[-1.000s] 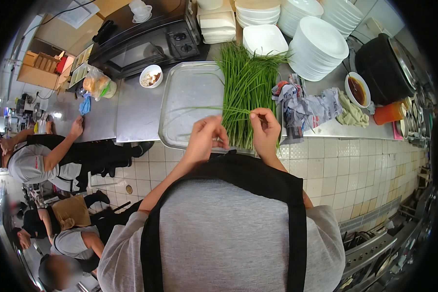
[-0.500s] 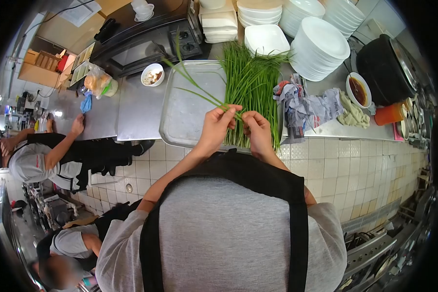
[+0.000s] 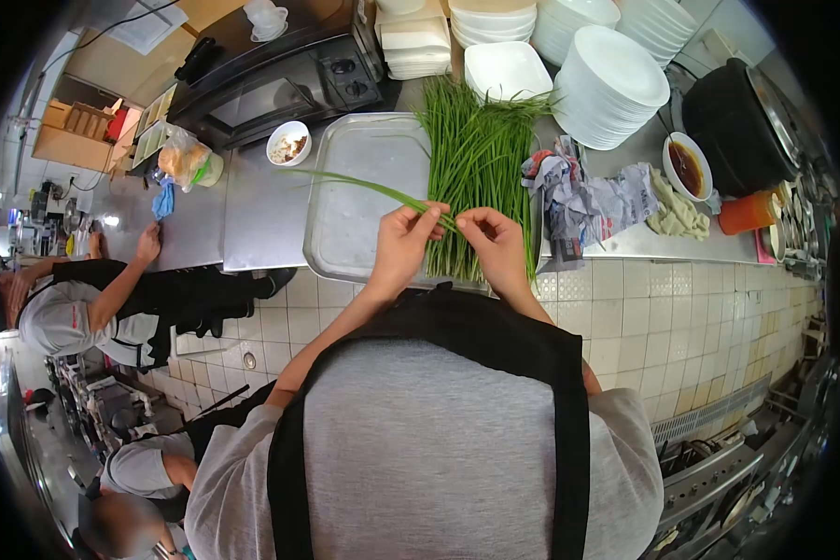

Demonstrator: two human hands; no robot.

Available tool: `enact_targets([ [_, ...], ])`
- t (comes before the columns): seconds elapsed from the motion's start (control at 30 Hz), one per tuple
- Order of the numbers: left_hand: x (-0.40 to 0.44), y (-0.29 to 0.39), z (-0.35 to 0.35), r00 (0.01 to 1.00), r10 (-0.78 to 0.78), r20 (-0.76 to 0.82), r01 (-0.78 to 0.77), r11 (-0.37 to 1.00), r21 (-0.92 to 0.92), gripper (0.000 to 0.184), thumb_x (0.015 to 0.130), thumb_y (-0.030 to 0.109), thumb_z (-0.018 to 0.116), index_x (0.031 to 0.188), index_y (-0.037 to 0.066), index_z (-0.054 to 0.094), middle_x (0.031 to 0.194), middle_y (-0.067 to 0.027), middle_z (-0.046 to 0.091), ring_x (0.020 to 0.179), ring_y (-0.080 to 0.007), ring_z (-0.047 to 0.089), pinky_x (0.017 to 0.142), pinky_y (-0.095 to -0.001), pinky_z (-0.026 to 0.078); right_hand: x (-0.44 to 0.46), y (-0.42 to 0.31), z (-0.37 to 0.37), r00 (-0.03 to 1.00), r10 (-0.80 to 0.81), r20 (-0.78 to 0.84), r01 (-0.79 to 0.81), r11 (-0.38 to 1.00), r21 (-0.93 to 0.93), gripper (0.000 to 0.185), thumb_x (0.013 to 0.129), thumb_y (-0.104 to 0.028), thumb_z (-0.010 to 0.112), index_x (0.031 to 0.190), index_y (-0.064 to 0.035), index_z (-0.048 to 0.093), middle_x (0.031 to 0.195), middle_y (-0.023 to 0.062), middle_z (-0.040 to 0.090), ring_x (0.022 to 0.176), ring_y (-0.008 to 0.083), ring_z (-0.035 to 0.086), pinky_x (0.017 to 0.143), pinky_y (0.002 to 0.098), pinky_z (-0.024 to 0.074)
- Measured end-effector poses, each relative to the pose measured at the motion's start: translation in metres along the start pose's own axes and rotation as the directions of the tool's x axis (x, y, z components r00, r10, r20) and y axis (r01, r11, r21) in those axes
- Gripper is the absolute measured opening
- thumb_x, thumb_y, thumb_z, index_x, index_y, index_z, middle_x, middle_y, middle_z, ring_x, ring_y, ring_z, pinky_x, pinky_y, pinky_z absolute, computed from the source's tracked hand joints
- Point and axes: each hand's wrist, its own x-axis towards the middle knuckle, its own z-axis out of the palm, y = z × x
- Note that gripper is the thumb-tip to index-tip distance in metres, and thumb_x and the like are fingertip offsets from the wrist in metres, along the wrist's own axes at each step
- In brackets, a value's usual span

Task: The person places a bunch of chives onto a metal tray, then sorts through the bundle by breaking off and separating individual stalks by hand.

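Note:
Long green stalks (image 3: 369, 186) reach out to the left from my left hand (image 3: 407, 245), whose thumb and fingers pinch them near one end. Close beside it, my right hand (image 3: 493, 245) pinches the lower end of the same stalks. Beneath and beyond both hands, a thick pile of green stalks (image 3: 481, 159) covers the right part of a metal tray (image 3: 369, 149). Crumpled newspaper (image 3: 569, 201) touches the pile's right side.
A small white bowl (image 3: 288, 144) and a black oven (image 3: 280, 93) are behind the tray. Plate stacks (image 3: 611, 84), a bowl of brown sauce (image 3: 687, 166), a green cloth (image 3: 677, 213) and a black pot (image 3: 733, 121) stand right. Co-workers (image 3: 84, 308) are at the left.
My hands have come together from either side of the pile. The held stalks first swung upward, then dropped to a flatter slant toward the left.

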Motion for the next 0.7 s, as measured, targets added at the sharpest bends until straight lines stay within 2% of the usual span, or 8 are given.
enact_targets([
  [0.1, -0.001, -0.005, 0.003, 0.998, 0.043, 0.049, -0.042, 0.999, -0.014, 0.016, 0.086, 0.006, 0.059, 0.099, -0.002, 0.063, 0.081, -0.0049, 0.063, 0.072, -0.0089, 0.057, 0.066, -0.0228, 0.048, 0.002, 0.006, 0.000, 1.000, 0.019, 0.011, -0.019, 1.000, 0.009, 0.010, 0.084, -0.011, 0.063, 0.083, -0.0007, 0.063, 0.066, -0.0044, 0.055, 0.058, 0.0018, 0.043, 0.052, 0.0187, 0.0337],
  [0.27, -0.001, -0.002, 0.006, 0.999, 0.038, -0.019, -0.038, 0.999, -0.034, 0.013, 0.084, 0.001, 0.060, 0.096, -0.003, 0.063, 0.079, -0.0036, 0.063, 0.067, -0.0071, 0.056, 0.062, -0.0211, 0.047, -0.002, -0.008, 0.005, 0.999, 0.027, 0.023, -0.028, 0.999, 0.038, 0.011, 0.084, -0.011, 0.062, 0.084, 0.0002, 0.062, 0.066, -0.0049, 0.053, 0.058, 0.0018, 0.042, 0.052, 0.0185, 0.0332],
  [0.37, -0.001, -0.003, 0.003, 0.999, 0.052, 0.006, -0.052, 0.998, -0.046, 0.009, 0.083, 0.002, 0.061, 0.092, -0.002, 0.063, 0.085, -0.0052, 0.064, 0.069, -0.0087, 0.057, 0.063, -0.0221, 0.048, -0.001, -0.004, -0.002, 0.995, 0.031, 0.096, -0.021, 0.995, -0.096, 0.012, 0.085, -0.011, 0.061, 0.083, 0.0004, 0.061, 0.065, -0.0052, 0.052, 0.058, 0.0018, 0.042, 0.052, 0.0183, 0.0333],
  [0.57, -0.003, -0.001, 0.006, 0.998, 0.027, 0.052, -0.022, 0.996, -0.088, 0.008, 0.083, 0.002, 0.062, 0.090, -0.001, 0.062, 0.084, -0.0064, 0.063, 0.068, -0.0100, 0.058, 0.063, -0.0230, 0.049, -0.002, 0.004, 0.002, 0.998, 0.013, 0.054, -0.015, 0.999, 0.039, 0.011, 0.088, -0.011, 0.058, 0.084, -0.0003, 0.059, 0.068, -0.0037, 0.053, 0.060, 0.0016, 0.043, 0.053, 0.0176, 0.0336],
  [0.7, -0.002, -0.007, 0.003, 0.998, -0.055, -0.005, 0.053, 0.984, -0.169, 0.010, 0.084, 0.003, 0.060, 0.094, -0.001, 0.061, 0.078, -0.0058, 0.062, 0.066, -0.0108, 0.058, 0.062, -0.0231, 0.049, 0.001, 0.012, -0.001, 0.995, 0.077, 0.062, -0.090, 0.963, 0.253, 0.010, 0.091, -0.014, 0.053, 0.090, -0.0048, 0.055, 0.077, -0.0025, 0.054, 0.070, 0.0032, 0.046, 0.061, 0.0196, 0.0367],
])
